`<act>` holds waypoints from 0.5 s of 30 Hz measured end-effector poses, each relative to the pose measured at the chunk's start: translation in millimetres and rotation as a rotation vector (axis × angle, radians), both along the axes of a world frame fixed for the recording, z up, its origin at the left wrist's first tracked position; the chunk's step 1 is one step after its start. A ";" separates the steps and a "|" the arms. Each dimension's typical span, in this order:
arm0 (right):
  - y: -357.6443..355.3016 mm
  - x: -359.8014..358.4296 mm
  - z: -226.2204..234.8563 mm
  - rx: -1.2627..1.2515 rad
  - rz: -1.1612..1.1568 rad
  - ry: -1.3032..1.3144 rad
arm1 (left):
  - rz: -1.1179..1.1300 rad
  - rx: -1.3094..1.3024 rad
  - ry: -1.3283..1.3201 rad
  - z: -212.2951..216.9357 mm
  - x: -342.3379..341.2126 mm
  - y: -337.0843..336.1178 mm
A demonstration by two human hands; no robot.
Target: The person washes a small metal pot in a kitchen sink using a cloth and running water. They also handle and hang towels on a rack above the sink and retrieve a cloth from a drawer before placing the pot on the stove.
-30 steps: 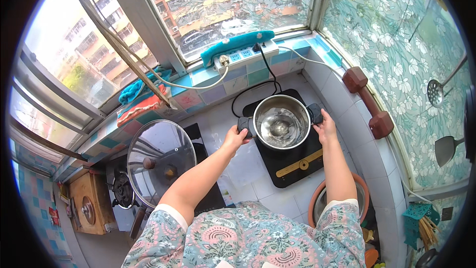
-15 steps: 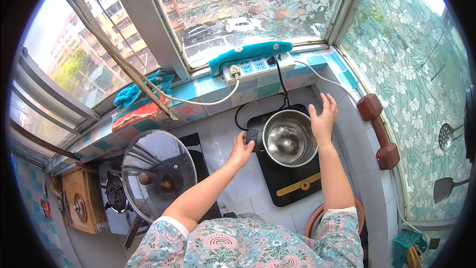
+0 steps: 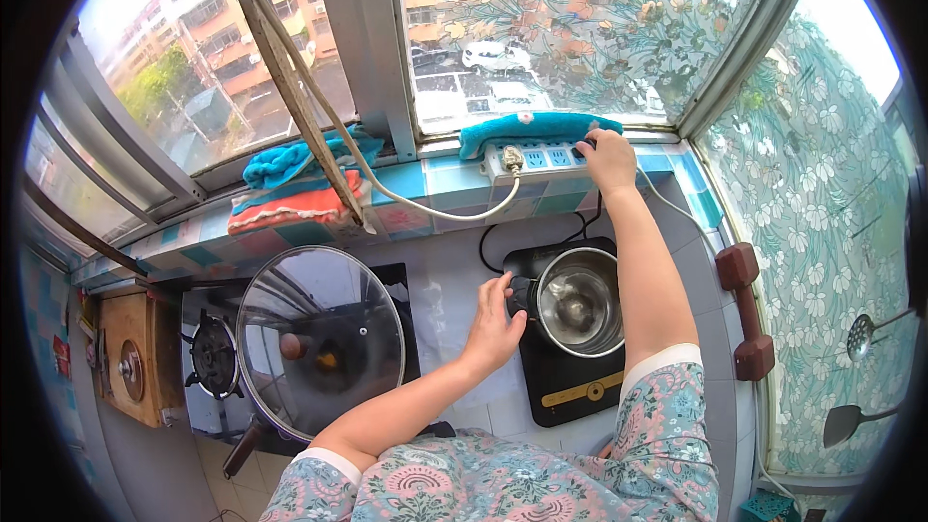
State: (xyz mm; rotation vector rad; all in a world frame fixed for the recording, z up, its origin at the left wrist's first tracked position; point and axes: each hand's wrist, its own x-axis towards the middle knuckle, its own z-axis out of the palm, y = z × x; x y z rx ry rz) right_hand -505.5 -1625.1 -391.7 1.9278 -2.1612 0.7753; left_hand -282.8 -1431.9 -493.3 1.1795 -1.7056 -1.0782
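A steel pot (image 3: 580, 314) with a black side handle (image 3: 523, 299) stands on a black induction cooktop (image 3: 565, 391). My left hand (image 3: 496, 327) is at the handle's end, its fingers and thumb curled on either side of it. My right arm reaches across the pot's right side to the windowsill. There my right hand (image 3: 609, 162) pinches a black plug (image 3: 585, 148) at the right end of a white power strip (image 3: 541, 162). A white plug (image 3: 512, 159) sits at the strip's left end. The black cord (image 3: 598, 205) hangs down behind the cooktop.
To the left, a large glass lid (image 3: 319, 387) covers a pan on a gas stove (image 3: 213, 353). A wooden pole (image 3: 300, 97) slants down over folded towels (image 3: 295, 211). A dark red dumbbell (image 3: 746, 314) lies on the right ledge; a skimmer (image 3: 860, 336) and spatula (image 3: 841, 423) hang beyond.
My right hand has moved from beside the pot up to the power strip and taken hold of the black plug. My left hand stays at the pot handle. The view has shifted.
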 end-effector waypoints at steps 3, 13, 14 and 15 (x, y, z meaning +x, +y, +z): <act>-14.5 -2.6 -0.1 0.093 -0.011 0.060 | -0.013 0.020 0.014 1.0 -2.8 1.5; -7.3 3.5 7.0 0.154 -0.039 0.080 | -0.004 0.021 0.099 8.2 -8.2 -1.3; -5.8 5.9 8.4 0.160 -0.041 0.110 | -0.009 0.032 0.100 9.7 -8.2 -1.7; -4.9 4.8 4.2 0.151 -0.054 0.111 | -0.029 0.030 0.084 12.4 -7.4 -0.6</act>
